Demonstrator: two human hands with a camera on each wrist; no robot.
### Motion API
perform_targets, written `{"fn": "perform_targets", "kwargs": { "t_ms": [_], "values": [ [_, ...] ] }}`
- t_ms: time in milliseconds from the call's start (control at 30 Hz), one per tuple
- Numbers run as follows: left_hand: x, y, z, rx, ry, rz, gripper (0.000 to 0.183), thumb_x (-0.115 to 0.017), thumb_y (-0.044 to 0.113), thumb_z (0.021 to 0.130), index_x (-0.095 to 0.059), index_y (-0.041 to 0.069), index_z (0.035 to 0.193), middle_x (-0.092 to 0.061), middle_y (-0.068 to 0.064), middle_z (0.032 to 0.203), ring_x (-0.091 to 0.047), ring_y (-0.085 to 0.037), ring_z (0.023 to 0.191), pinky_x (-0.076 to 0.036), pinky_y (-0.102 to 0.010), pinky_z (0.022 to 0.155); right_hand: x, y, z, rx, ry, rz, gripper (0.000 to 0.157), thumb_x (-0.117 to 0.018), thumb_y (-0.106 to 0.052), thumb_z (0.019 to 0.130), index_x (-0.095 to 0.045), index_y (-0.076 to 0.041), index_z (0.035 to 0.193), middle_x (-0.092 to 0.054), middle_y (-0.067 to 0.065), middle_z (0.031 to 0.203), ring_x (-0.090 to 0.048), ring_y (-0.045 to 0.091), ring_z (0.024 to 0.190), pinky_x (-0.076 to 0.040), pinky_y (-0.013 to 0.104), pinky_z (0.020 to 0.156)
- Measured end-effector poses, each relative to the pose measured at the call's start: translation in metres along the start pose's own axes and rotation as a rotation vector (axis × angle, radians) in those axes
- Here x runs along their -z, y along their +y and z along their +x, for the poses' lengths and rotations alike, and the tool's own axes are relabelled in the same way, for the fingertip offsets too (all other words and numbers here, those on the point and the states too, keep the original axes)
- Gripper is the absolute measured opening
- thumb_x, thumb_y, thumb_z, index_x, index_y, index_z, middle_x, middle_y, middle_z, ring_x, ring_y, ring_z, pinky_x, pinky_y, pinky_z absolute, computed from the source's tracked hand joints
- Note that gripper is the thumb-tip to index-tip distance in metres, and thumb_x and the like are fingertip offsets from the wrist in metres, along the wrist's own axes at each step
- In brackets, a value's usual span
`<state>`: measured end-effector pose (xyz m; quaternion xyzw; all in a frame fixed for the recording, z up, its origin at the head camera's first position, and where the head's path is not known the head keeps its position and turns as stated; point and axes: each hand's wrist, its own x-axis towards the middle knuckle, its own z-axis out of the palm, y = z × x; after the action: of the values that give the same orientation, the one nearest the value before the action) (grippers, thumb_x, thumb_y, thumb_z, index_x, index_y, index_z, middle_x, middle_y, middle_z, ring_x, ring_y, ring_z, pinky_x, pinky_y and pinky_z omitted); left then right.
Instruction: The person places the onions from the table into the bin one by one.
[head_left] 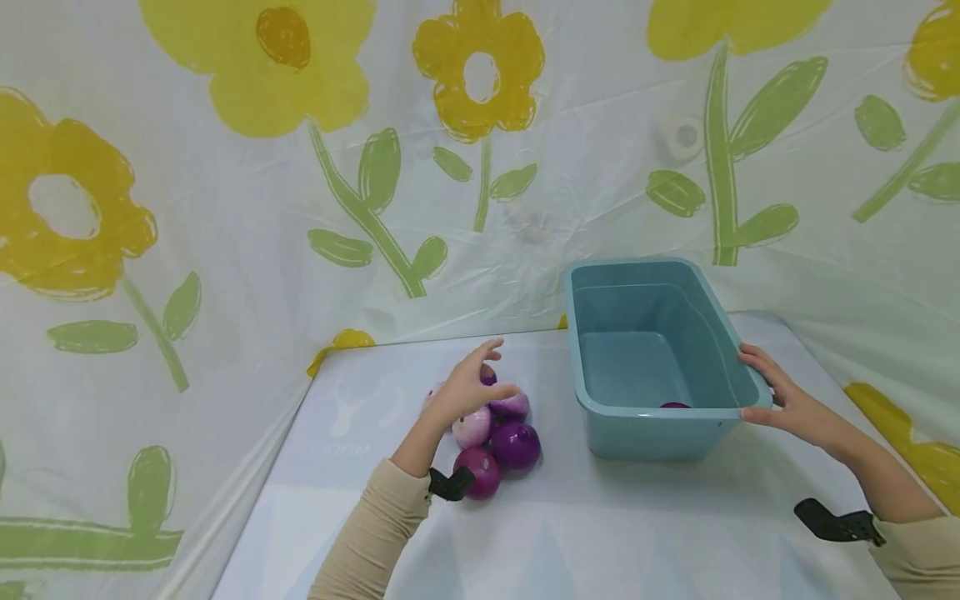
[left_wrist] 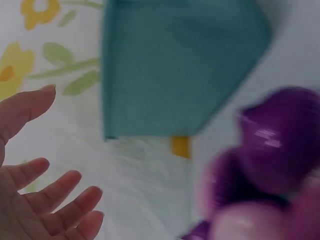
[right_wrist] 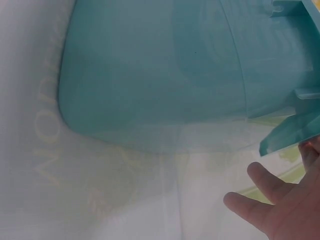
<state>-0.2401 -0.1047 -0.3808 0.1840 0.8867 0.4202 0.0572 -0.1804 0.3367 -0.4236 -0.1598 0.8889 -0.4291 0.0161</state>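
A cluster of several round, shiny purple and pink onions (head_left: 516, 446) lies on the table left of the bin. Over the cluster's far side is my left hand (head_left: 468, 387), thumb and fingers spread apart with nothing between them. In the left wrist view, the onions (left_wrist: 282, 140) sit to the right of that hand. My right hand (head_left: 795, 408) touches the near right corner of the blue-green plastic bin (head_left: 660, 412), thumb by the front rim and fingers along the right rim. Its lower fingers (right_wrist: 250, 207) extend straight, away from the bin's wall. A purple thing (head_left: 675, 406) shows low inside the bin, mostly hidden by the front rim.
The white table (head_left: 585, 533) extends in front of the bin and the onions. A white curtain (head_left: 570, 192) with yellow flowers hangs right behind the table and along its sides. Black straps (head_left: 450, 483) sit at both wrists.
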Motion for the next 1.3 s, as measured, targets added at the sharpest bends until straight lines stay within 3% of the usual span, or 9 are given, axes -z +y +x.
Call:
{"fn": "perform_targets", "kwargs": {
  "t_ms": [200,300,500,733,967,1133,1300],
  "values": [
    [-0.018,-0.048,-0.029,0.011,0.047,0.059,0.069,-0.075,0.019,0.074,-0.043,0.001,0.132,-0.048,-0.021,0.128,-0.047,-0.036,0.117,-0.039,-0.048,0.097,0.0,-0.001,-0.001,-0.014,-0.009,0.01,0.084,-0.055,-0.018,0.085,0.001,-0.016,0.148,0.014,0.013,0.152,-0.01,0.054,0.122,-0.022,0.078,0.08],
    [-0.023,-0.065,-0.043,0.05,0.054,0.083,0.067,-0.075,0.021,0.073,-0.045,0.004,0.131,-0.048,-0.02,0.127,-0.047,-0.036,0.115,-0.041,-0.05,0.094,0.001,-0.001,-0.001,-0.013,-0.013,0.017,0.083,-0.054,-0.017,0.086,0.001,-0.017,0.148,0.016,0.007,0.152,-0.009,0.055,0.122,-0.022,0.078,0.08],
    [-0.034,-0.087,-0.059,0.059,0.045,0.118,0.065,-0.077,0.024,0.071,-0.048,0.007,0.128,-0.043,-0.022,0.126,-0.044,-0.038,0.116,-0.038,-0.054,0.094,0.001,0.001,-0.001,-0.01,-0.016,0.029,0.082,-0.053,-0.017,0.087,0.001,-0.015,0.148,0.017,-0.005,0.152,-0.005,0.056,0.124,-0.02,0.078,0.08],
    [-0.042,-0.094,-0.064,0.052,0.07,0.117,0.066,-0.079,0.021,0.07,-0.049,0.007,0.126,-0.039,-0.022,0.127,-0.042,-0.039,0.118,-0.037,-0.053,0.097,0.001,0.001,0.0,-0.008,-0.028,0.032,0.08,-0.052,-0.017,0.088,0.001,-0.011,0.147,0.017,-0.004,0.152,-0.006,0.054,0.124,-0.02,0.078,0.08],
    [-0.052,-0.096,-0.067,0.097,0.068,0.137,0.052,-0.078,0.025,0.07,-0.056,0.005,0.113,-0.044,-0.018,0.116,-0.048,-0.033,0.107,-0.043,-0.048,0.091,0.001,0.001,0.0,-0.015,-0.02,0.012,0.082,-0.053,-0.019,0.087,0.002,-0.013,0.147,0.017,0.003,0.152,-0.007,0.054,0.124,-0.022,0.077,0.081],
    [-0.056,-0.099,-0.073,0.097,-0.02,0.163,0.041,-0.074,0.031,0.074,-0.058,0.008,0.104,-0.054,-0.01,0.107,-0.053,-0.027,0.1,-0.046,-0.045,0.086,0.0,0.0,0.0,-0.013,-0.018,0.016,0.082,-0.053,-0.018,0.087,0.002,-0.014,0.147,0.017,0.001,0.152,-0.008,0.054,0.124,-0.022,0.077,0.081],
    [-0.054,-0.101,-0.079,0.101,-0.138,0.082,0.045,-0.076,0.031,0.073,-0.057,0.009,0.107,-0.058,-0.01,0.107,-0.055,-0.026,0.097,-0.048,-0.045,0.082,0.0,0.001,-0.001,-0.008,-0.013,0.011,0.082,-0.054,-0.018,0.086,0.001,-0.015,0.148,0.016,-0.002,0.152,-0.009,0.053,0.124,-0.023,0.077,0.08]
  ]
}}
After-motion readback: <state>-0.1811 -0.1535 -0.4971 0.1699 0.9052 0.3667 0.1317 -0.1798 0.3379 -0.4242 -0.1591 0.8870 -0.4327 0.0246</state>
